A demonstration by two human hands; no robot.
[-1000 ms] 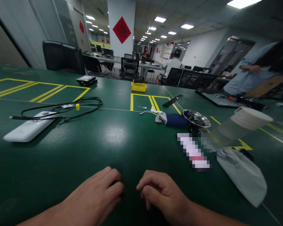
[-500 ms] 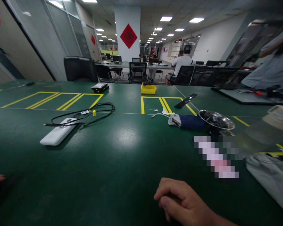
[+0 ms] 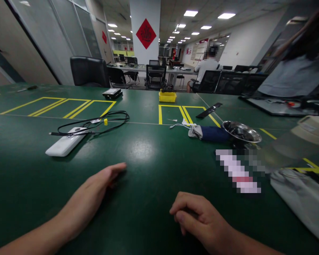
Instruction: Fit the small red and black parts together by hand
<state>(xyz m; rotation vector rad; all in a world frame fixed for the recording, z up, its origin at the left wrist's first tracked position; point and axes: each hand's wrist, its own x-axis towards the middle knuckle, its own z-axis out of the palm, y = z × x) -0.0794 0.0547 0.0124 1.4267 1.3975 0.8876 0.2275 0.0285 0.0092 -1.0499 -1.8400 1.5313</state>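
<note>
My left hand (image 3: pixel 97 187) lies flat on the green table (image 3: pixel 149 170), fingers stretched forward and holding nothing. It points toward a white flat device (image 3: pixel 65 143) with a black cable (image 3: pixel 101 122) looped behind it, still well short of both. My right hand (image 3: pixel 199 217) rests on the table near the front edge with its fingers curled under; nothing shows inside them. To its right lies a pixelated pink and white object (image 3: pixel 238 171).
A metal bowl (image 3: pixel 241 129), a blue and white cloth bundle (image 3: pixel 208 133), a grey pouch (image 3: pixel 303 198) and a lidded container (image 3: pixel 312 129) sit at the right. A yellow bin (image 3: pixel 167 96) and black box (image 3: pixel 111 93) stand further back. One person sits far off; another is at the right edge.
My left hand went out of view to the left, then came back and now lies stretched flat on the table. The right hand stayed curled in place. The view shifted slightly.
</note>
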